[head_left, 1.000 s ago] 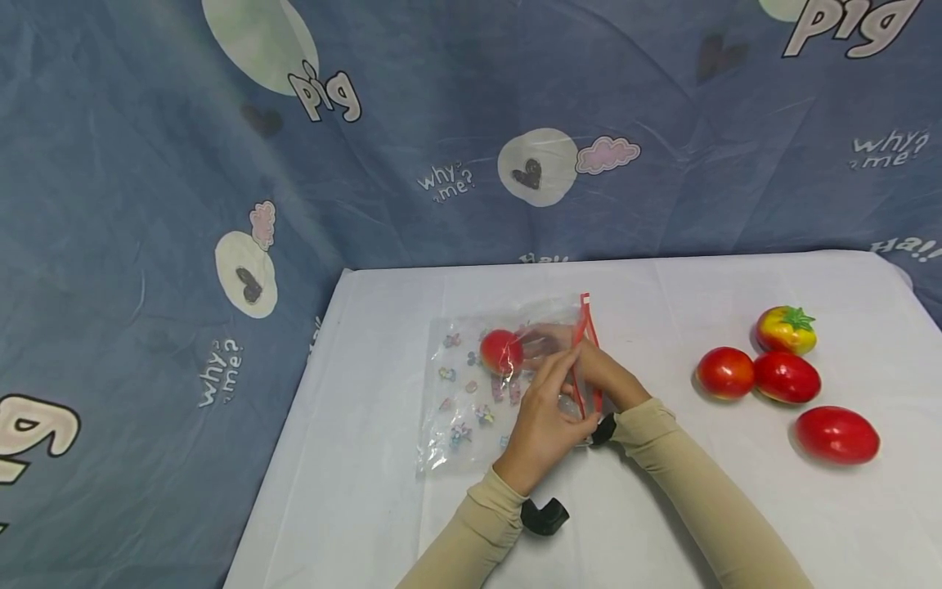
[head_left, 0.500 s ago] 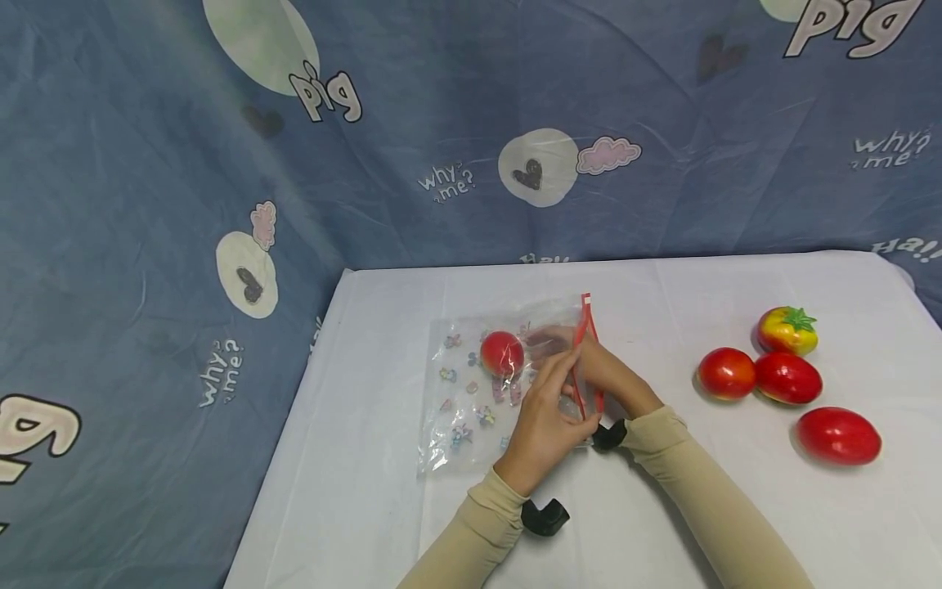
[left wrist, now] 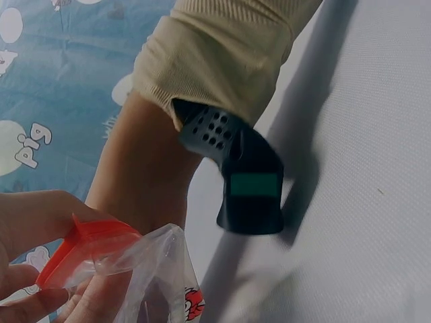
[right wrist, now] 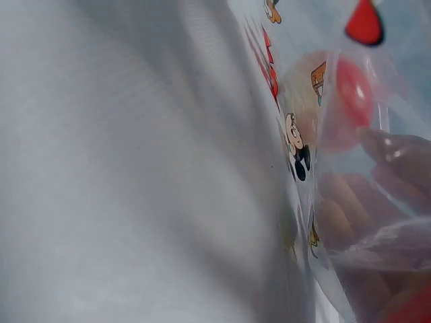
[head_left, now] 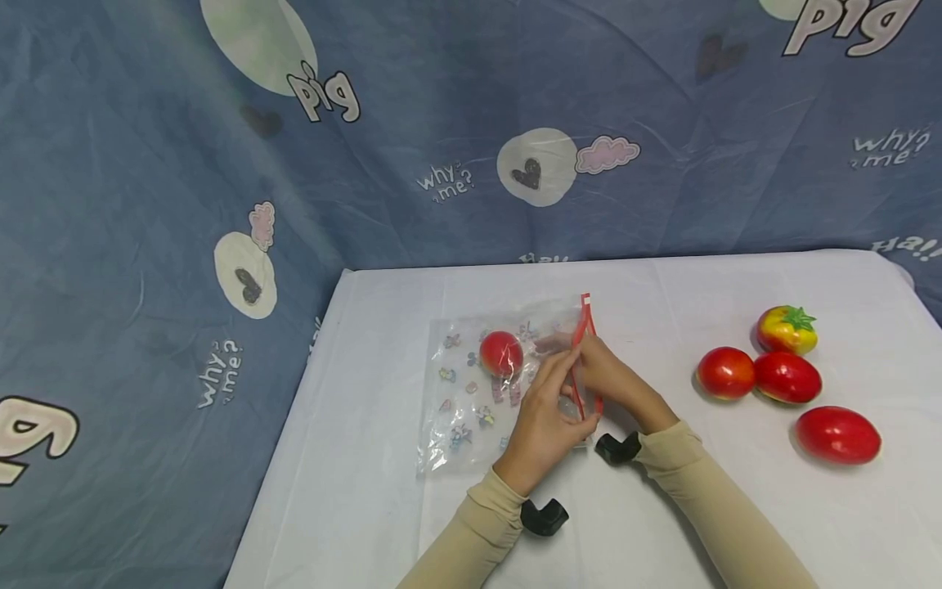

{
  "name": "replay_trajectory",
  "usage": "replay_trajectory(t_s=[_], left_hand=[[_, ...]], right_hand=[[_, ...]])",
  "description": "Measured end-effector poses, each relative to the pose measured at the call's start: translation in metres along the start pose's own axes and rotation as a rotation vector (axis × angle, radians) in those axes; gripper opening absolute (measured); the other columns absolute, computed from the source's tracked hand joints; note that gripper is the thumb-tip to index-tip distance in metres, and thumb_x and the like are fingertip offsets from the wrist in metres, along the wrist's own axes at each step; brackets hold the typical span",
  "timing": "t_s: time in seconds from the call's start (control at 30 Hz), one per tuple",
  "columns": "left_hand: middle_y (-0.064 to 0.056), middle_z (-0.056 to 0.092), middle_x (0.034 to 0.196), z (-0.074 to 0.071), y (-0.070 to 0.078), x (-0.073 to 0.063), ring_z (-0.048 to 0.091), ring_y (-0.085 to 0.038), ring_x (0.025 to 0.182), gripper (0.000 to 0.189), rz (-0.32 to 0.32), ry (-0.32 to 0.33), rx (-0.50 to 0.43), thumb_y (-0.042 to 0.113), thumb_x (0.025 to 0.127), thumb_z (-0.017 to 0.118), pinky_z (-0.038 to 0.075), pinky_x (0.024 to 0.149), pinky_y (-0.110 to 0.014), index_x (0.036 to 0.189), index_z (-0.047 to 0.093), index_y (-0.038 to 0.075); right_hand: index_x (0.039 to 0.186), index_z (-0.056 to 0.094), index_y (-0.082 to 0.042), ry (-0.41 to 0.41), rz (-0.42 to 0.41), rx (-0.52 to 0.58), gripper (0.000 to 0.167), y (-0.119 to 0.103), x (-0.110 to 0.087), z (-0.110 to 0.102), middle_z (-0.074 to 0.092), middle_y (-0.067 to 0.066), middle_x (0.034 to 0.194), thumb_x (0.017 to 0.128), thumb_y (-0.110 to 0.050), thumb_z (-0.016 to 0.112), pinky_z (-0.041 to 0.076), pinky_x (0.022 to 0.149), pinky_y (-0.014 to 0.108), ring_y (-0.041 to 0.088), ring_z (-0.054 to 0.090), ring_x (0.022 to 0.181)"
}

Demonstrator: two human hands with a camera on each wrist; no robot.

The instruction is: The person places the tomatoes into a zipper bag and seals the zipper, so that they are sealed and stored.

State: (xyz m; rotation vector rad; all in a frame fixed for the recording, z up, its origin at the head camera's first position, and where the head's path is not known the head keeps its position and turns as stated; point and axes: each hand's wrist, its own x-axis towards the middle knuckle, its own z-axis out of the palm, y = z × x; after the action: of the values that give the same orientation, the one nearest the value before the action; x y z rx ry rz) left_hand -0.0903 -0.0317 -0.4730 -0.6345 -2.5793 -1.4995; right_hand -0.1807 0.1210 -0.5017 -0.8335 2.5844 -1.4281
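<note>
A clear zip bag (head_left: pixel 450 438) with small printed figures lies flat, its red-edged mouth facing right. My left hand (head_left: pixel 540 425) pinches the red zip edge (head_left: pixel 580 360) between fingers and thumb; the left wrist view shows this red edge (left wrist: pixel 91 249) up close. Through the mouth reaches my right hand (head_left: pixel 609 375), its fingers inside the plastic. A round red toy fruit (head_left: pixel 501 353) rests in the bag, left of those fingers with a gap. In the right wrist view the same fruit (right wrist: pixel 353 94) shows through the film beyond relaxed, empty fingers (right wrist: pixel 404 158).
On the right of the white-covered table (head_left: pixel 331 491) lie a round red toy tomato (head_left: pixel 725 373), a red oval toy fruit (head_left: pixel 787 377) touching it, a larger red oval one (head_left: pixel 837 435), and a red-yellow one with green leaves (head_left: pixel 786 330). A blue printed curtain (head_left: pixel 412 221) hangs behind.
My right hand has let go of the red toy fruit and drawn back right toward the bag's mouth. The fruit stays in the bag; my left hand has barely moved.
</note>
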Motion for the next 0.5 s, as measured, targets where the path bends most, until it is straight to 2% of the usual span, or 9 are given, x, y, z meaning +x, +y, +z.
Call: replay_trajectory(t_s=[0.07, 0.17, 0.2, 0.27, 0.33, 0.4, 0.43, 0.5], left_hand=[[-0.005, 0.051, 0.150, 0.000, 0.000, 0.000, 0.065, -0.017, 0.095, 0.089, 0.001, 0.001, 0.000, 0.002, 0.077, 0.088, 0.060, 0.070, -0.022, 0.154, 0.045, 0.009], [-0.005, 0.052, 0.149, 0.000, 0.000, 0.000, 0.064, -0.016, 0.095, 0.089, 0.014, 0.004, 0.009, 0.003, 0.077, 0.088, 0.062, 0.077, -0.030, 0.154, 0.045, 0.009], [-0.005, 0.052, 0.149, 0.000, 0.000, 0.000, 0.064, -0.016, 0.095, 0.089, 0.020, 0.006, 0.013, 0.004, 0.077, 0.088, 0.062, 0.079, -0.030, 0.154, 0.045, 0.009], [-0.006, 0.052, 0.149, 0.000, 0.000, 0.000, 0.064, -0.015, 0.095, 0.089, 0.032, 0.010, 0.026, 0.005, 0.077, 0.089, 0.061, 0.082, -0.033, 0.154, 0.045, 0.008], [-0.005, 0.052, 0.149, 0.000, 0.001, 0.000, 0.064, -0.014, 0.094, 0.089, 0.038, 0.013, 0.034, 0.005, 0.077, 0.089, 0.061, 0.085, -0.032, 0.154, 0.045, 0.008], [-0.005, 0.052, 0.150, 0.000, 0.001, 0.000, 0.064, -0.014, 0.093, 0.088, 0.037, 0.013, 0.042, 0.006, 0.077, 0.089, 0.060, 0.086, -0.030, 0.154, 0.045, 0.009], [-0.004, 0.052, 0.150, 0.000, 0.001, 0.000, 0.064, -0.014, 0.093, 0.088, 0.034, 0.011, 0.043, 0.006, 0.077, 0.089, 0.060, 0.087, -0.029, 0.154, 0.046, 0.009], [-0.004, 0.052, 0.150, 0.000, 0.001, 0.001, 0.064, -0.014, 0.093, 0.087, 0.026, 0.008, 0.043, 0.006, 0.078, 0.088, 0.059, 0.089, -0.028, 0.154, 0.046, 0.010]], right_hand=[[0.106, 0.075, 0.004, 0.011, 0.018, -0.006, 0.029, -0.001, -0.004, 0.000, 0.074, 0.010, 0.084, 0.079, 0.006, 0.062, 0.050, 0.069, 0.025, 0.012, 0.057, 0.073], [0.091, 0.072, 0.005, 0.039, 0.034, -0.007, 0.022, -0.002, -0.012, 0.000, 0.056, 0.002, 0.067, 0.075, 0.011, 0.058, 0.038, 0.060, 0.024, 0.008, 0.041, 0.063], [0.090, 0.071, 0.005, 0.050, 0.030, -0.005, 0.024, -0.002, -0.014, 0.001, 0.055, 0.001, 0.068, 0.074, 0.012, 0.056, 0.034, 0.059, 0.024, 0.008, 0.036, 0.062], [0.093, 0.069, 0.005, 0.071, 0.019, -0.013, 0.025, -0.002, -0.019, 0.001, 0.053, 0.003, 0.069, 0.073, 0.013, 0.056, 0.034, 0.058, 0.024, 0.008, 0.037, 0.064], [0.100, 0.069, 0.005, 0.084, 0.011, -0.009, 0.030, -0.002, -0.023, 0.001, 0.065, 0.010, 0.078, 0.073, 0.014, 0.058, 0.045, 0.063, 0.025, 0.010, 0.050, 0.070], [0.107, 0.070, 0.005, 0.085, 0.006, 0.003, 0.034, -0.002, -0.025, 0.001, 0.074, 0.017, 0.097, 0.075, 0.014, 0.061, 0.058, 0.074, 0.032, 0.018, 0.063, 0.083], [0.108, 0.070, 0.005, 0.081, 0.007, 0.009, 0.034, -0.003, -0.026, 0.001, 0.075, 0.019, 0.101, 0.076, 0.014, 0.062, 0.061, 0.079, 0.037, 0.022, 0.067, 0.089], [0.115, 0.069, 0.006, 0.073, 0.006, 0.032, 0.038, -0.003, -0.027, 0.001, 0.074, 0.023, 0.118, 0.078, 0.014, 0.064, 0.063, 0.089, 0.046, 0.031, 0.070, 0.105]])
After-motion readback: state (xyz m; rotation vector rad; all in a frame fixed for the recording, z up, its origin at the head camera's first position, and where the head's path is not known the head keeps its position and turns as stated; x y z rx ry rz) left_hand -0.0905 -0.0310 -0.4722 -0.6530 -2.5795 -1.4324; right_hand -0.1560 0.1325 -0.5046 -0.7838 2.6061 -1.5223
